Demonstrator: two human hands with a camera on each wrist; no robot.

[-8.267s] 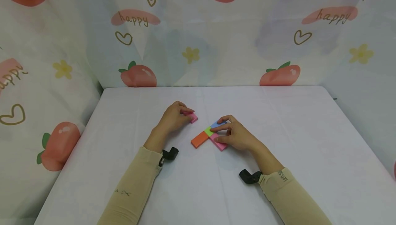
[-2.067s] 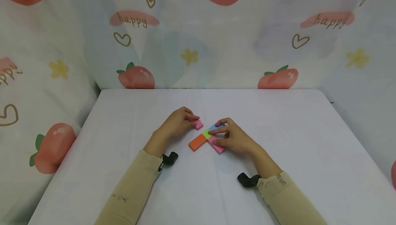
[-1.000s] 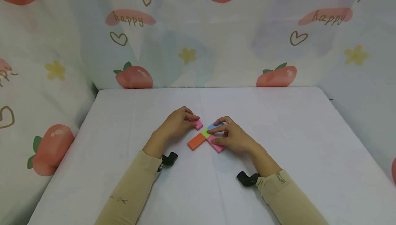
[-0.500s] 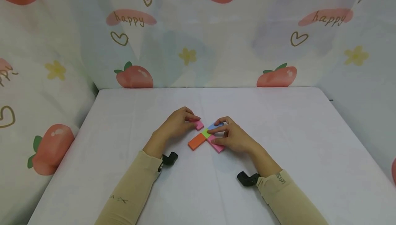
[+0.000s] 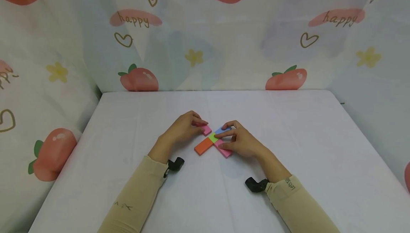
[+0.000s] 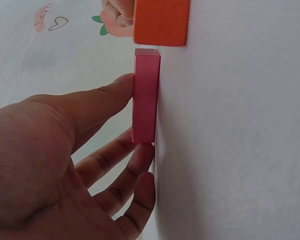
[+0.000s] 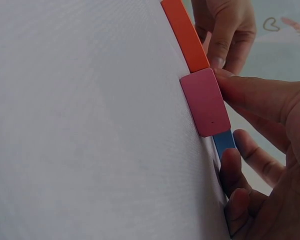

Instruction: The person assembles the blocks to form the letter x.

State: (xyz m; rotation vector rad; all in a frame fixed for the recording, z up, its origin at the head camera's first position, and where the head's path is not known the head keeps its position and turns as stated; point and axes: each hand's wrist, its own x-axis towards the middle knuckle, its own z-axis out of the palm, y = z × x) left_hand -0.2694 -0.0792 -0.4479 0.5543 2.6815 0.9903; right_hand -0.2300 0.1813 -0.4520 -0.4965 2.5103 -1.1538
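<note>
Near the table's middle, my left hand [image 5: 183, 128] pinches a pink block [image 5: 206, 130]; the left wrist view shows the thumb on one face of this pink block [image 6: 146, 97] and fingers at its far end. Just right of it lie joined flat blocks: orange [image 5: 203, 146], a small green square [image 5: 213, 138], blue [image 5: 220, 131] and a second pink block [image 5: 225, 153]. My right hand [image 5: 246, 141] rests over them, thumb on the second pink block, index finger at the green one, another finger at the blue one. Its fingers partly cover the blue and pink blocks.
The blocks lie on a table covered with white cloth [image 5: 288, 130]. A patterned curtain [image 5: 224, 48] stands behind and at the sides. Black wrist cameras [image 5: 256, 185] stick out from both sleeves, low over the cloth.
My left hand has carried its pink block a little right and nearer to the joined blocks since the oldest frame, creeping slightly closer lately. The right hand keeps its place on the blocks.
</note>
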